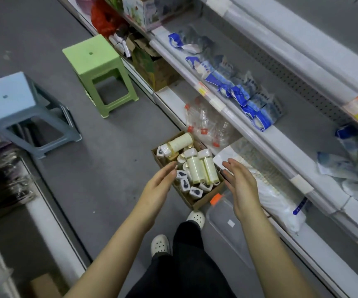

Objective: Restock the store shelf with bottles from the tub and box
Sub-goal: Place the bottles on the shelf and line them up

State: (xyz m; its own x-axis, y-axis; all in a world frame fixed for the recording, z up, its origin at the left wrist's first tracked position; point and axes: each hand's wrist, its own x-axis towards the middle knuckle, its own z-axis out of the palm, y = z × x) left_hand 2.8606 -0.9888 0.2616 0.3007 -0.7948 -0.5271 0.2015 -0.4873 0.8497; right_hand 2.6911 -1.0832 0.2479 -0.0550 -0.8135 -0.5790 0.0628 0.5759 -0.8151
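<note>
A small cardboard box (192, 201) stands on the grey floor against the shelf base, packed with several pale yellow bottles (195, 166) with white caps. My left hand (158, 186) hovers at the box's left side, fingers straight. On the right side of the box my right hand (240, 186) is held flat, also holding nothing. A clear plastic tub (227, 224) with an orange clip sits on the floor just behind the box, near my feet. The white store shelf (266, 134) runs along the right.
A bag of clear bottles with red caps (204, 125) lies on the bottom shelf beyond the box. Blue-and-white packets (238, 91) line the shelf above. A green stool (98, 72) and a blue stool (21, 110) stand in the aisle. A low display edge borders the left.
</note>
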